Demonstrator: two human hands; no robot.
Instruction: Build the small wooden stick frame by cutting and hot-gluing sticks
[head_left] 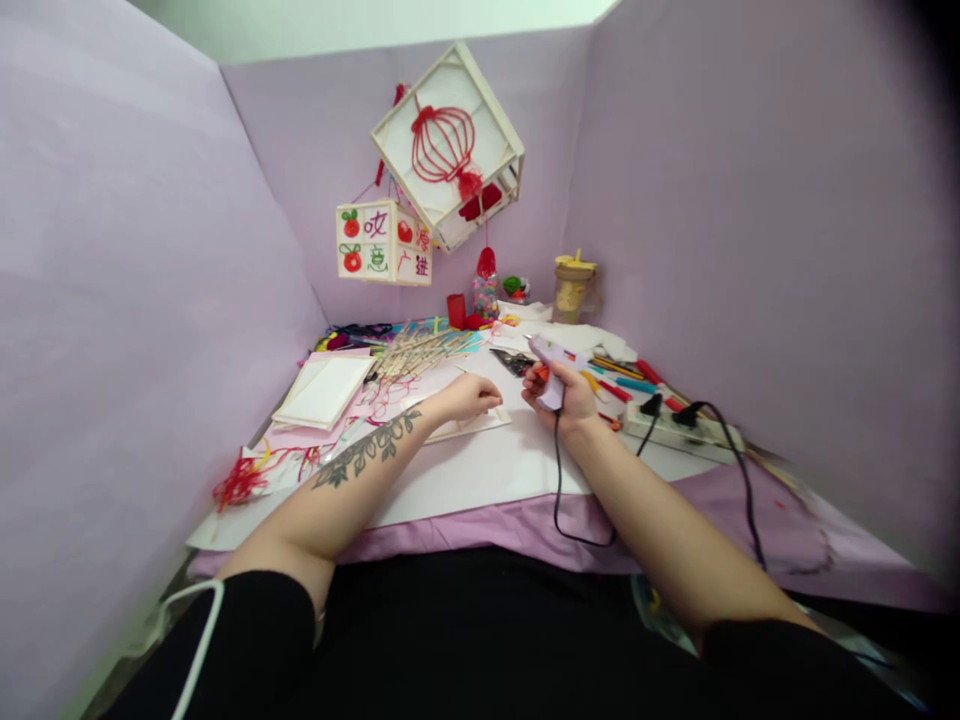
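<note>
white sheet (487,470) is covering the table at frame centre. hanging lantern (448,145) is tilting at upper centre. right hand (566,395) is gripping the glue gun (551,365), centre-right. left hand (469,397) is pressing closed fingers on the wooden frame (469,425), just left of it.
</note>
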